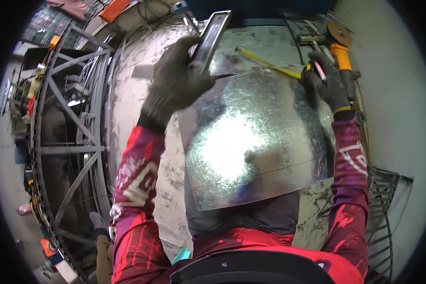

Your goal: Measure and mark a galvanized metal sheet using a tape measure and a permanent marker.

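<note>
A glossy silver metal sheet (pixel 265 109) lies before the person. Beyond its far-right corner sits an orange angle grinder (pixel 341 53); left of it, a grey steel-framed rack (pixel 71 150) stands. Near its far corners, the left hand (pixel 175 78) grips a long grey metal bar (pixel 213 40), the right hand (pixel 329 83) a yellow-bladed tape measure (pixel 270 65) and red-and-white marker (pixel 320 71).

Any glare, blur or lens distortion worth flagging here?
Head view: bright glare washes out part of the metal sheet; head view: the gloved left hand looks slightly soft, perhaps from motion; head view: the fisheye bows the metal frame at left, and the picture's corners go black.
</note>
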Demonstrator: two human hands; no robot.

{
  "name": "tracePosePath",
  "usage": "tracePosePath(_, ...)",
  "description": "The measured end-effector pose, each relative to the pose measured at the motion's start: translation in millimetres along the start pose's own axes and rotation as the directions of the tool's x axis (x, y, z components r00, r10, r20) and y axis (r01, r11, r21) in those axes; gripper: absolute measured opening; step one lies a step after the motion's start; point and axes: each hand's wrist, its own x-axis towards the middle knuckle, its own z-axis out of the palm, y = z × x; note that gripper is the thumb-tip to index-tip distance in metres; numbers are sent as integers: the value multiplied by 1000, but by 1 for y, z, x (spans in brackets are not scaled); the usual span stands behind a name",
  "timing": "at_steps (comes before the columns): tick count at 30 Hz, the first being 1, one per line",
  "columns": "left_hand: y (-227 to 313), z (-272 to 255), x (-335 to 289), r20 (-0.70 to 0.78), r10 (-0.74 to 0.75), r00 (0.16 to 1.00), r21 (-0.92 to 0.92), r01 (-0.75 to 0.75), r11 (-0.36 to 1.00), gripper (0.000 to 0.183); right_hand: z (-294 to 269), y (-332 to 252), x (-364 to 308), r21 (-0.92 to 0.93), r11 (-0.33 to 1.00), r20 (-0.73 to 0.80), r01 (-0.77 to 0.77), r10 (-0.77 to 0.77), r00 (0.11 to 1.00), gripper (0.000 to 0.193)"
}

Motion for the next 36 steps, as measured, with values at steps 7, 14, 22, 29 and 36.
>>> tracePosePath(7,51,-14,-194,89,57,994,243,-77,967,73,55,35,107,-330,931,163,157,-108,981,50)
tracePosePath(14,88,30,-263,252,204,946,10,-213,977,46,55,-32,61,-256,941,-32,221,-236,971,51)
tracePosePath(22,82,66,-278,358,293,887,157,-366,917,39,89,-70,-50,-96,951,84,293,-286,955,43)
tracePosePath(29,74,10,-265,314,278,908,-26,-285,958,37,96,-71,-70,-40,996,-85,80,-83,993,40)
tracePosePath(36,19,-41,-198,-96,-536,839,-843,218,492,37,92,-76,-70,-131,987,-121,97,-113,986,38)
